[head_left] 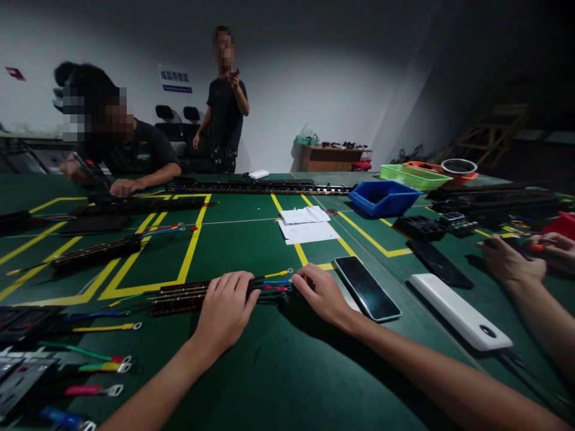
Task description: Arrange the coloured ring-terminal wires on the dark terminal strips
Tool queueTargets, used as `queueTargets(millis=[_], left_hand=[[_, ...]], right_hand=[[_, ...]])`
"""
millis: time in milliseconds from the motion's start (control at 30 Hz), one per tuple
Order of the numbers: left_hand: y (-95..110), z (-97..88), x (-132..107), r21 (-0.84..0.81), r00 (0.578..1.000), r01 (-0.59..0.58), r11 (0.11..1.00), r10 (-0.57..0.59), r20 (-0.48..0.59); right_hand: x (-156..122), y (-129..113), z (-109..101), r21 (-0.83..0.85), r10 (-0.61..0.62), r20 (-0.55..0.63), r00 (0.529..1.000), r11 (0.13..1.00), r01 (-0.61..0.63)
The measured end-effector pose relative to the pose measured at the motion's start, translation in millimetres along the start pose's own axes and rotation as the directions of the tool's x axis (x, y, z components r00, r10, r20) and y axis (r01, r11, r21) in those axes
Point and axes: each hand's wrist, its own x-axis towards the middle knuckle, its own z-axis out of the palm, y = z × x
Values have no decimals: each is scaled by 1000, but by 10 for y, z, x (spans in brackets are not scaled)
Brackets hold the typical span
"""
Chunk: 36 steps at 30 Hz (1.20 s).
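Note:
My left hand (pixel 228 306) is wrapped over a dark strip-shaped electrical assembly (pixel 177 297) with brass-coloured bars, lying on the green table. From its right end come several wires with ring terminals, among them a yellow-sleeved wire (pixel 275 274) and a blue-sleeved wire (pixel 279 282). At the tip of the blue one, the fingers of my right hand (pixel 324 293) are closed in a pinch; the fingertips partly hide the terminal. Just right of that hand lies a phone (pixel 367 289).
White papers (pixel 308 224), a blue bin (pixel 381 199), a white power bank (pixel 458 311) and a black phone (pixel 440 263) lie around. More wired assemblies (pixel 96 254) are at left. A co-worker's hands (pixel 516 260) work at right; another person (pixel 130 149) sits opposite, one stands behind.

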Motion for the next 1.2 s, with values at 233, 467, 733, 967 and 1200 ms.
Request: queueTargets(millis=[233,467,733,967,1200], left_hand=[[-4,-7,1,1,1000,11,1000,-11,12],[3,-19,1,13,1000,20,1000,-20,15],[15,-20,-2,15,1000,21,1000,-21,23],[18,-22,-2,1,1000,12,1000,-12,13],[35,-46,7,0,1000,18,1000,-18,26]], right_hand=[[-10,-27,10,64,-139,-7,990,988,139],[-20,-11,17,-5,-27,-1,1000,1000,27],[-25,-30,-2,-20,-10,-19,1000,1000,9],[-28,-41,-16,-58,-10,-8,1000,998,9],[-15,-28,-4,-116,-18,61,998,993,25]])
